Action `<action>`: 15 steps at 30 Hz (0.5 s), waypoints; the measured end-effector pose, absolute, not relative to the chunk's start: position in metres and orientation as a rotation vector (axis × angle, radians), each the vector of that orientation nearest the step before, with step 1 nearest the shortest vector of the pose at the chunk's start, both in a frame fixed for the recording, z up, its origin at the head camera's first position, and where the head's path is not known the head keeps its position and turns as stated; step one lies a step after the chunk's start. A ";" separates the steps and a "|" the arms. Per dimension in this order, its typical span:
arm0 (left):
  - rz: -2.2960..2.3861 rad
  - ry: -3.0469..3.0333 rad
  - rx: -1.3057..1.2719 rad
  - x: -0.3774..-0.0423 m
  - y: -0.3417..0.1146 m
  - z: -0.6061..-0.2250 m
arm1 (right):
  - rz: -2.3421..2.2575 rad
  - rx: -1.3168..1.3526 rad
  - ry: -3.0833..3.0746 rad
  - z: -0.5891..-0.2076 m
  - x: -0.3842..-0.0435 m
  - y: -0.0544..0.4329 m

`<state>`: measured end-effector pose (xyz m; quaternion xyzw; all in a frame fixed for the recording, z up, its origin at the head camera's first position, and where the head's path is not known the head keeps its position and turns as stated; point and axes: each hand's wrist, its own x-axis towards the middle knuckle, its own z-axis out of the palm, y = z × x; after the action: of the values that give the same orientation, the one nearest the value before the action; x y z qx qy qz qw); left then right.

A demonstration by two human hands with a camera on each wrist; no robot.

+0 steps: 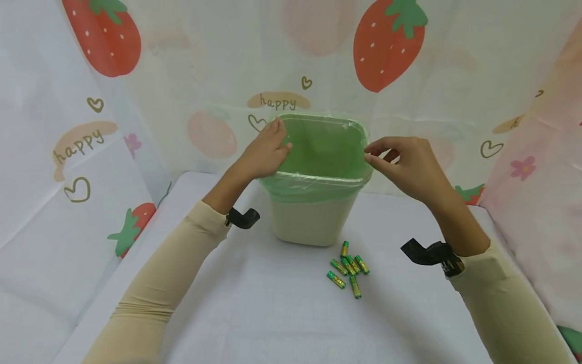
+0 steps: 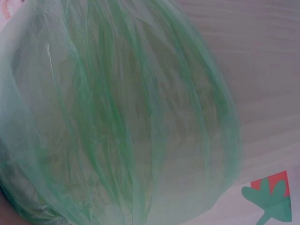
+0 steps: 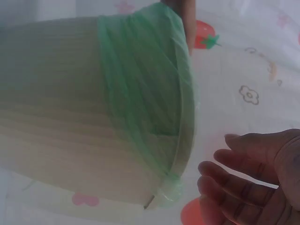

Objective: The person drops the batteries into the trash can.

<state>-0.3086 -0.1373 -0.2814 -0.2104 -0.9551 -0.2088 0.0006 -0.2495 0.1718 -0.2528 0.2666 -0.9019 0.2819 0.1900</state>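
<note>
A white trash bin (image 1: 309, 222) stands upright on the table, lined with a thin green trash bag (image 1: 325, 146) folded over its rim. My left hand (image 1: 268, 146) rests on the left side of the lined rim with its fingers fairly straight. The left wrist view shows only the bag's wrinkled outside (image 2: 126, 112), not that hand's fingers. By the right side of the rim is my right hand (image 1: 404, 162), its fingers loosely bent. In the right wrist view a gap separates these fingers (image 3: 220, 173) from the bag, and nothing lies between them.
Several green and gold batteries (image 1: 350, 268) lie in a loose cluster on the white table cover (image 1: 273, 313), just in front of the bin. Behind and at the sides hang sheets (image 1: 218, 60) printed with strawberries and hearts.
</note>
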 end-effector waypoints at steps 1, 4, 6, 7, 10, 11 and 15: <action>-0.656 -3.000 -0.661 -0.309 -0.137 -0.282 | 0.796 0.753 -2.523 -0.255 -0.248 0.173; -0.655 -3.001 -0.660 -0.310 -0.138 -0.282 | 0.818 0.762 -2.489 -0.260 -0.240 0.175; -0.657 -3.002 -0.655 -0.311 -0.138 -0.282 | 0.834 0.760 -2.471 -0.264 -0.234 0.176; -0.660 -3.003 -0.654 -0.311 -0.138 -0.282 | 0.844 0.763 -2.461 -0.266 -0.231 0.177; -0.663 -3.007 -0.652 -0.311 -0.137 -0.283 | 0.863 0.770 -2.433 -0.274 -0.221 0.179; -0.661 -3.007 -0.652 -0.311 -0.137 -0.283 | 0.871 0.772 -2.423 -0.277 -0.218 0.180; -0.655 -3.007 -0.653 -0.312 -0.137 -0.284 | 0.901 0.772 -2.384 -0.290 -0.208 0.183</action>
<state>-0.3118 -0.1372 -0.2841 -0.2074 -0.9559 -0.2081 -0.0022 -0.2084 0.1827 -0.2902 0.2816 -0.8698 0.3286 0.2370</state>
